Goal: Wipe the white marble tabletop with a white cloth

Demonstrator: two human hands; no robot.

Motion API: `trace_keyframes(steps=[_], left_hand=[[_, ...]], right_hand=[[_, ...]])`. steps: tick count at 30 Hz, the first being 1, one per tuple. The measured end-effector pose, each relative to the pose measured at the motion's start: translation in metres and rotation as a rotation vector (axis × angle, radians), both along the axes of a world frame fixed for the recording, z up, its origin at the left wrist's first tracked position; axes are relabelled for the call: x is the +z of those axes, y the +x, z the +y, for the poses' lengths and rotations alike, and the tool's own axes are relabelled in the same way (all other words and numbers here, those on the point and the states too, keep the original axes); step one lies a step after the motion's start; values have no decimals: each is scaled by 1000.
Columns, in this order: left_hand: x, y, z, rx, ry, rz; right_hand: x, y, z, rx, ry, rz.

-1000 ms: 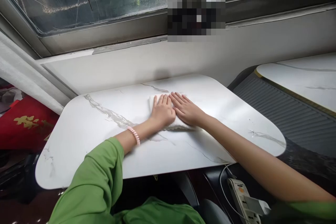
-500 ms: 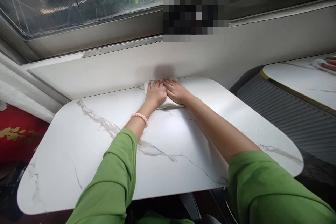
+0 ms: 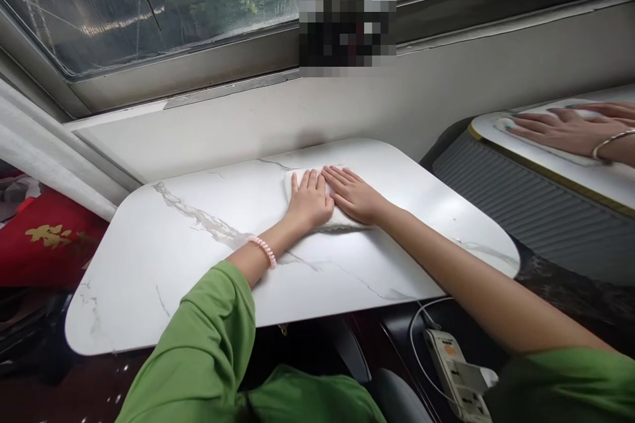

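Observation:
A folded white cloth (image 3: 342, 219) lies on a white marble-patterned tabletop (image 3: 198, 291). My left hand (image 3: 311, 201) presses flat on the cloth's left part, its fingers stretched forward. Beside it, nearly touching, my right hand (image 3: 354, 195) lies flat on the cloth's right part with its fingers extended. Both palms hide much of the cloth. A pink coiled band (image 3: 264, 251) circles my left wrist.
Another person's hands (image 3: 565, 129) rest on a white cloth (image 3: 536, 142) on a second table at right. Below the near edge sits a power strip (image 3: 454, 370) with a white cable. A red bag (image 3: 49, 238) stands at left, a window (image 3: 198, 6) behind.
My two hands and the cloth have moved back from the wall-side edge, toward me and slightly right. The other person's hands show more fully, and the power strip is now visible.

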State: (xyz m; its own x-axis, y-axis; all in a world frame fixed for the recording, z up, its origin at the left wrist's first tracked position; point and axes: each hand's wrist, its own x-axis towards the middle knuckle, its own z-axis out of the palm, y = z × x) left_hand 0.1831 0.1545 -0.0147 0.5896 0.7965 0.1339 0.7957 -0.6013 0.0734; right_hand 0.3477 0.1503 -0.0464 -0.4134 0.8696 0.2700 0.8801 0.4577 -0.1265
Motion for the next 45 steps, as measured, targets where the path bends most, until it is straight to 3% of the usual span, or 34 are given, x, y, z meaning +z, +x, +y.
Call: trace_keyframes(steps=[9, 12, 16, 20, 23, 29, 36, 40, 45], left_hand=[[7, 3, -110, -130, -53, 5], [11, 6, -128, -174, -73, 21], [13, 8, -125, -194, -86, 43], [11, 13, -105, -198, -85, 22], [8, 22, -82, -162, -70, -20], [3, 46, -11, -45, -39, -91], [-2, 64, 69, -7, -5, -104], [-2, 71, 97, 14, 5, -126], [-2, 74, 109, 23, 14, -129]], right_hand=[[9, 3, -132, 2, 85, -11], [11, 5, -154, -17, 99, -31], [10, 6, -156, -72, 99, -84], [5, 9, -136, -164, 72, -109], [2, 15, -105, -208, -5, -63], [5, 26, -20, -254, -26, 64], [10, 37, 60, -268, -46, 35], [11, 42, 89, -273, -33, 38], [10, 45, 101, -266, -12, 43]])
